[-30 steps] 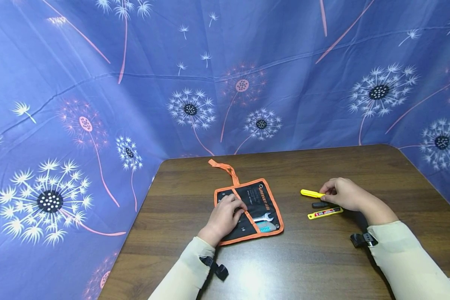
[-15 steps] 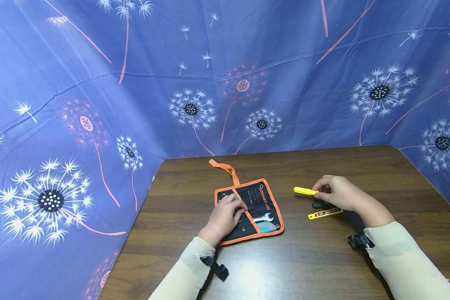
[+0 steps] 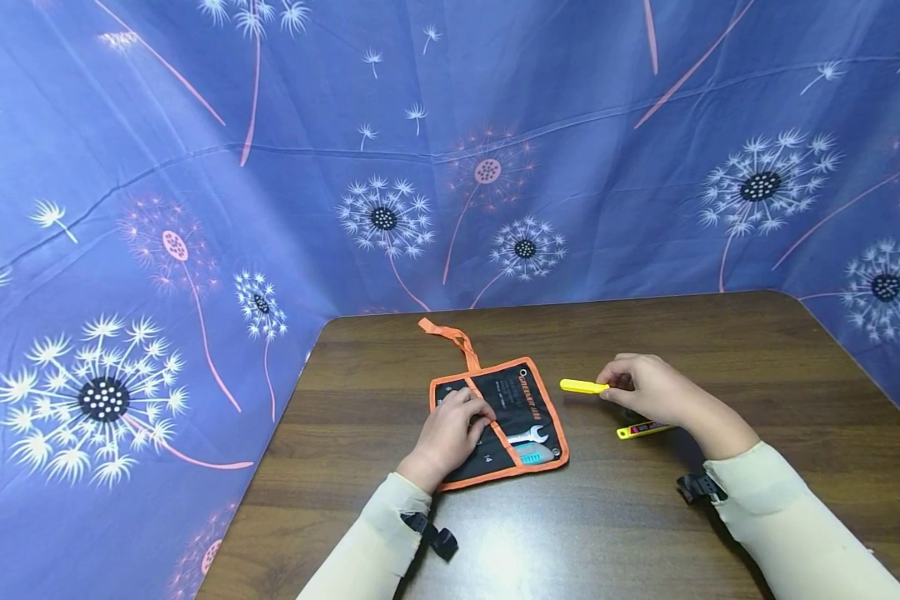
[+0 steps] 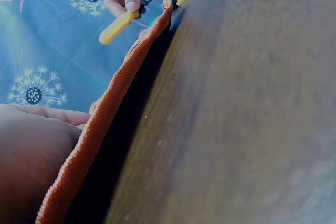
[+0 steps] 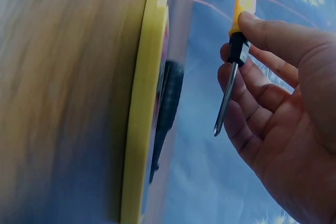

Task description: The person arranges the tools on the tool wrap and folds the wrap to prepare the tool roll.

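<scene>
1. The yellow-handled screwdriver [image 3: 583, 386] is raised above the table [image 3: 570, 517], just right of the tool pouch [image 3: 512, 400] and apart from it, handle end pointing pouchward.
2. The right hand [image 3: 656, 392] pinches it where handle meets black collar, its metal tip slanting back past the fingers. The pinch seems firm enough; turning the tip towards the pouch would probably need a careful re-grip.
3. The left hand [image 3: 450, 429], well apart from the right, rests bent fingers on the pouch by its orange band [image 3: 503, 435]; whether they pinch it, I cannot tell. Steady pressure there should stop the fabric sliding.
4. At the pouch's near right corner sit a wrench [image 3: 528, 435] and a turquoise-and-grey tool [image 3: 534, 453]; best keep the tip clear of both.
5. Farther right of the pouch lie a yellow flat tool [image 3: 637, 430] and a black tool [image 5: 171, 95]; a raised wrist should avoid nudging them.
</scene>
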Demonstrator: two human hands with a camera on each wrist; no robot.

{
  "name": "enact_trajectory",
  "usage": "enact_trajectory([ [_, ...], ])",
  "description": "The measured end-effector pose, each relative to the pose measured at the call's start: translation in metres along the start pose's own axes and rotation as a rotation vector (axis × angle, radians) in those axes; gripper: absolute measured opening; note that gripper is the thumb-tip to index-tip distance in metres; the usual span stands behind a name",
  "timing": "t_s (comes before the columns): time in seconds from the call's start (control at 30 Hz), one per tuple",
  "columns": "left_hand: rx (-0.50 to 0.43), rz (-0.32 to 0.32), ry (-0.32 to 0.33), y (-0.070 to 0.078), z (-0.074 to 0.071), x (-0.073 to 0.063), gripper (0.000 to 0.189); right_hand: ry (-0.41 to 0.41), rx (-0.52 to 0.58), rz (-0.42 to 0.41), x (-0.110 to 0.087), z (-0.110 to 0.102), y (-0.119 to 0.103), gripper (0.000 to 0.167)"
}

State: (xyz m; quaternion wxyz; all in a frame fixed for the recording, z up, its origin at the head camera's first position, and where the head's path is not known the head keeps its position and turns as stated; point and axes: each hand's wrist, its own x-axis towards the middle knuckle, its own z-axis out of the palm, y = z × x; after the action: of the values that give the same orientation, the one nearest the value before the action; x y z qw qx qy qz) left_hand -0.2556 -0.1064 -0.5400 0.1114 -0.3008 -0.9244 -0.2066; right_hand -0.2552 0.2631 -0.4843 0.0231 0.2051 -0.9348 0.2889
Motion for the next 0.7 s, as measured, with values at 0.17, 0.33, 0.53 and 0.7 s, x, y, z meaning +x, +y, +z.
enact_trajectory([
  [0.17,0.0,-0.004,-0.003,0.0,0.0,0.0,0.006,-0.043,0.004,0.012,0.006,0.005,-0.012,0.011],
  [0.33,0.001,0.009,0.009,-0.002,0.001,0.0,0.005,-0.066,0.031,0.014,0.01,0.009,-0.022,0.012],
  [0.53,0.003,0.022,0.017,-0.003,0.002,0.0,0.004,-0.062,0.05,-0.007,0.014,0.014,-0.031,0.012],
  [0.7,0.001,0.02,0.014,-0.002,0.001,0.0,0.004,-0.077,0.053,0.0,0.017,0.02,-0.038,0.013],
])
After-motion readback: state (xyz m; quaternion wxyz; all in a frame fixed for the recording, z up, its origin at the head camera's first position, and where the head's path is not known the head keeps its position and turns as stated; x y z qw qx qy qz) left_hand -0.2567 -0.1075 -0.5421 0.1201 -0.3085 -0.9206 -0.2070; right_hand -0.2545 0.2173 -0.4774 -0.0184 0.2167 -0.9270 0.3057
